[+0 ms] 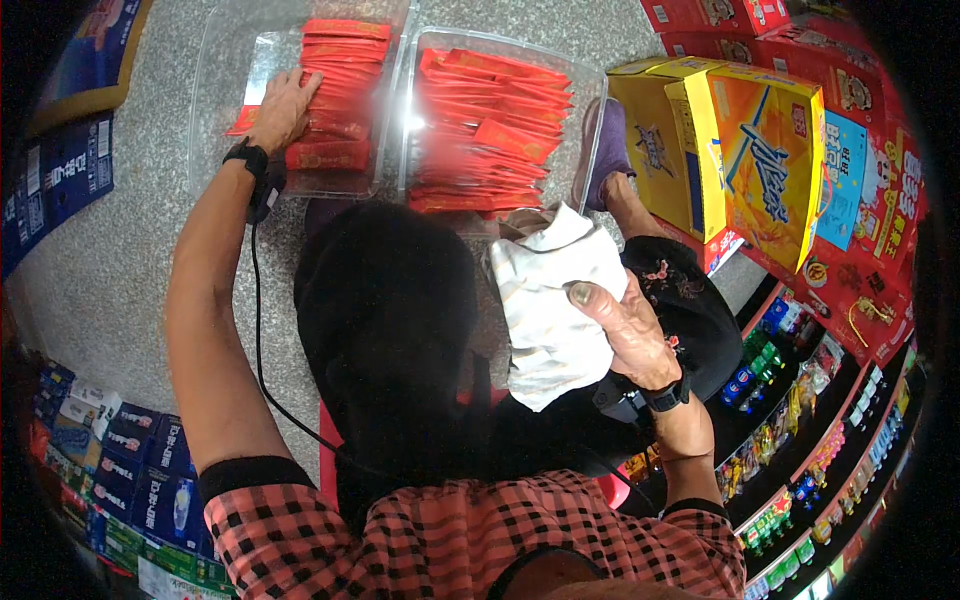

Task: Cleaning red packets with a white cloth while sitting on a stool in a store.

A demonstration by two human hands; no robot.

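Note:
My left hand point(283, 110) reaches into the left clear plastic bin point(215, 165), fingers stretched out and touching the left edge of a row of red packets point(345, 75). Another red packet point(243, 121) pokes out beside the wrist; how much of it lies under the hand is hidden. In the right clear bin point(500, 38) lie many more overlapping red packets point(500, 130). My right hand point(632, 335) grips a crumpled white cloth point(555, 310) over my lap, thumb on top and the other fingers mostly hidden.
A yellow carton point(770, 165) stands on the right, near my purple shoe point(608, 145). Red boxes point(860, 80) are stacked behind it. Shelves of packaged goods point(800, 430) line the lower right; blue cartons point(140, 465) are at lower left. A black cable point(262, 350) runs from my left wrist.

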